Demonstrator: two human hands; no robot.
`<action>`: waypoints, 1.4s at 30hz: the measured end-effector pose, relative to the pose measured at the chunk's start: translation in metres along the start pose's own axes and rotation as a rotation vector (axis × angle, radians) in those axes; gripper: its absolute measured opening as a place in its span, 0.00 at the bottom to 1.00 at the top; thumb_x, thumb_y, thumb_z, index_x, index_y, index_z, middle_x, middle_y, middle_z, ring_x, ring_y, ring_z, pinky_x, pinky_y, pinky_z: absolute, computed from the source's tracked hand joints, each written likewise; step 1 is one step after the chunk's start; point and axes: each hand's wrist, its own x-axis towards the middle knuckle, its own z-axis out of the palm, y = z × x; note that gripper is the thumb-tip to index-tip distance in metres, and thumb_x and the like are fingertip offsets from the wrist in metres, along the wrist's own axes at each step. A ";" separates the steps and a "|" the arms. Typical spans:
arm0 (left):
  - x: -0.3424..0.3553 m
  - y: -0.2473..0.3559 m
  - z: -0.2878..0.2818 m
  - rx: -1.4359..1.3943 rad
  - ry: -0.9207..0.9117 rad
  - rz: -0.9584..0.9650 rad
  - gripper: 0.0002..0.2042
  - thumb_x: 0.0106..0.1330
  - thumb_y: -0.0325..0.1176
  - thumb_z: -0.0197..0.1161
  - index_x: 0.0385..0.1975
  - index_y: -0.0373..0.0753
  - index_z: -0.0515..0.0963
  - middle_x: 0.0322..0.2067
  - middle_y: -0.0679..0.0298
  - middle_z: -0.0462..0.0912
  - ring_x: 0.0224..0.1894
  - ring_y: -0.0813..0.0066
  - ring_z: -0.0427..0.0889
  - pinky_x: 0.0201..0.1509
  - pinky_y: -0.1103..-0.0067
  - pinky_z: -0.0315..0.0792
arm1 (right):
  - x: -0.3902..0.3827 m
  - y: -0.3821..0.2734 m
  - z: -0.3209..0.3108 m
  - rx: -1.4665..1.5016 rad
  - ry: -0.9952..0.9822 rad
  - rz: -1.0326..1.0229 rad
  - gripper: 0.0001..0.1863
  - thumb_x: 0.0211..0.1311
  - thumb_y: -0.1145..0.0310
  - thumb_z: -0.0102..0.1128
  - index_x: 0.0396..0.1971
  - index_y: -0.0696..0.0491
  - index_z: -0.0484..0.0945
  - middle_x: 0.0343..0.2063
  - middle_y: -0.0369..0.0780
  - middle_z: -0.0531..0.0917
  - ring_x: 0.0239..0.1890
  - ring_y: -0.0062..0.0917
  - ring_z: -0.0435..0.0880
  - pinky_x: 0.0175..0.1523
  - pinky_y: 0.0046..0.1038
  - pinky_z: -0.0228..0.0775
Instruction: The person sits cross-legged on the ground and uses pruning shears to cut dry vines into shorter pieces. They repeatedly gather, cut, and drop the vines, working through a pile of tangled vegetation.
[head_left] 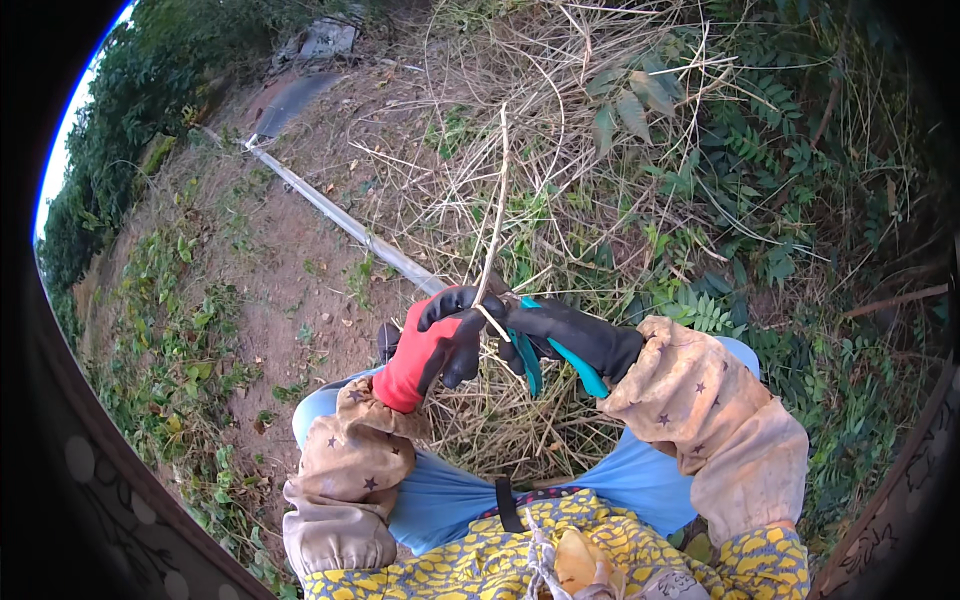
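My left hand (443, 340), in a red and black work glove, is closed around a thin dry stick (497, 200). The stick rises away from me, and its short cut-looking lower end sticks out toward my right hand. My right hand (572, 335), in a black glove, grips teal-handled pruning shears (580, 368) just right of the left hand. Their two handles spread apart below the fingers. The blades are mostly hidden near the stick. A heap of dry stems (500, 425) lies on the ground between my knees, under both hands.
A large tangle of dry stems (590, 90) spreads ahead. Green leafy plants (770, 130) crowd the right side. A long pale pole (340, 215) runs from the far left toward my hands across bare soil (290, 270). A dark flat sheet (293, 102) lies farther off.
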 end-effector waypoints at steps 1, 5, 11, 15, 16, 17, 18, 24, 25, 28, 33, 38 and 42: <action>-0.001 0.001 0.000 -0.005 -0.007 0.004 0.13 0.69 0.33 0.56 0.47 0.31 0.76 0.15 0.61 0.77 0.07 0.82 0.67 0.13 0.84 0.62 | 0.001 0.001 0.001 0.009 -0.018 -0.019 0.21 0.67 0.51 0.54 0.40 0.56 0.74 0.25 0.36 0.78 0.27 0.20 0.81 0.33 0.25 0.74; -0.001 0.002 0.004 -0.019 -0.024 -0.069 0.12 0.68 0.32 0.57 0.45 0.30 0.76 0.19 0.56 0.81 0.07 0.82 0.67 0.12 0.84 0.63 | -0.003 -0.003 0.010 -0.073 -0.023 -0.115 0.20 0.70 0.51 0.49 0.40 0.55 0.73 0.25 0.35 0.77 0.28 0.20 0.79 0.35 0.25 0.73; -0.002 -0.002 -0.003 -0.051 -0.083 -0.074 0.11 0.69 0.32 0.56 0.44 0.30 0.76 0.12 0.65 0.73 0.07 0.82 0.66 0.13 0.83 0.63 | 0.000 0.002 0.014 -0.162 0.050 -0.084 0.17 0.70 0.54 0.51 0.34 0.55 0.72 0.20 0.34 0.73 0.22 0.17 0.75 0.28 0.23 0.68; -0.004 -0.010 -0.009 -0.066 -0.065 -0.035 0.12 0.70 0.32 0.55 0.45 0.31 0.76 0.10 0.66 0.72 0.07 0.81 0.66 0.13 0.83 0.63 | 0.002 0.003 0.014 -0.198 0.119 0.001 0.15 0.70 0.57 0.52 0.32 0.55 0.71 0.17 0.34 0.72 0.20 0.16 0.73 0.26 0.22 0.66; -0.002 -0.011 -0.012 -0.057 -0.052 -0.016 0.12 0.70 0.32 0.54 0.45 0.31 0.76 0.10 0.65 0.72 0.07 0.81 0.66 0.13 0.83 0.63 | 0.005 0.008 0.009 -0.220 0.167 0.006 0.15 0.70 0.57 0.52 0.32 0.54 0.72 0.17 0.34 0.72 0.20 0.16 0.73 0.26 0.22 0.66; 0.001 -0.011 -0.016 -0.048 -0.039 0.003 0.12 0.70 0.32 0.54 0.46 0.31 0.75 0.10 0.65 0.72 0.07 0.81 0.67 0.13 0.83 0.63 | 0.007 0.013 0.004 -0.242 0.214 0.013 0.15 0.70 0.57 0.52 0.31 0.54 0.72 0.17 0.34 0.73 0.20 0.16 0.73 0.26 0.22 0.66; 0.002 -0.011 -0.018 -0.039 -0.027 0.022 0.12 0.71 0.33 0.54 0.46 0.31 0.75 0.11 0.65 0.72 0.07 0.81 0.67 0.13 0.83 0.63 | 0.007 0.016 -0.001 -0.166 0.220 0.017 0.15 0.70 0.57 0.53 0.33 0.55 0.72 0.18 0.34 0.74 0.21 0.17 0.75 0.27 0.22 0.68; 0.004 -0.020 -0.015 0.006 -0.130 -0.042 0.12 0.70 0.31 0.55 0.48 0.32 0.75 0.16 0.63 0.77 0.13 0.79 0.73 0.16 0.84 0.65 | 0.007 0.003 -0.023 0.237 0.223 -0.130 0.20 0.71 0.54 0.51 0.46 0.59 0.73 0.33 0.40 0.82 0.35 0.25 0.84 0.44 0.28 0.78; 0.002 -0.020 -0.010 0.032 -0.144 -0.088 0.12 0.70 0.32 0.55 0.48 0.31 0.74 0.16 0.63 0.76 0.13 0.79 0.73 0.18 0.83 0.67 | 0.007 -0.002 -0.023 0.292 0.217 -0.142 0.20 0.71 0.55 0.49 0.46 0.59 0.73 0.35 0.40 0.81 0.36 0.26 0.84 0.46 0.29 0.78; 0.001 -0.032 -0.007 0.038 -0.230 -0.169 0.13 0.70 0.33 0.57 0.49 0.31 0.74 0.18 0.63 0.77 0.16 0.78 0.75 0.21 0.82 0.69 | 0.010 -0.008 -0.033 0.352 0.198 -0.194 0.20 0.72 0.55 0.48 0.46 0.58 0.73 0.34 0.40 0.81 0.35 0.27 0.83 0.45 0.30 0.78; 0.002 -0.054 -0.013 0.083 -0.412 -0.179 0.15 0.71 0.32 0.58 0.52 0.32 0.71 0.28 0.64 0.80 0.29 0.78 0.79 0.34 0.79 0.74 | 0.011 -0.012 -0.043 0.409 0.245 -0.238 0.19 0.72 0.55 0.48 0.43 0.57 0.74 0.31 0.38 0.81 0.33 0.24 0.82 0.41 0.29 0.77; 0.002 -0.056 -0.013 0.393 -0.515 -0.199 0.24 0.70 0.34 0.60 0.63 0.36 0.66 0.42 0.63 0.82 0.40 0.81 0.78 0.47 0.80 0.74 | 0.018 0.000 -0.042 -0.061 0.491 -0.216 0.20 0.68 0.51 0.54 0.34 0.56 0.77 0.24 0.36 0.79 0.27 0.21 0.78 0.35 0.26 0.72; 0.016 -0.053 -0.026 0.324 -0.192 -0.178 0.26 0.69 0.36 0.60 0.65 0.37 0.63 0.44 0.64 0.81 0.40 0.82 0.78 0.46 0.81 0.75 | 0.024 0.013 -0.039 -0.568 0.643 -0.185 0.21 0.66 0.50 0.56 0.33 0.56 0.75 0.22 0.39 0.78 0.25 0.25 0.75 0.34 0.33 0.68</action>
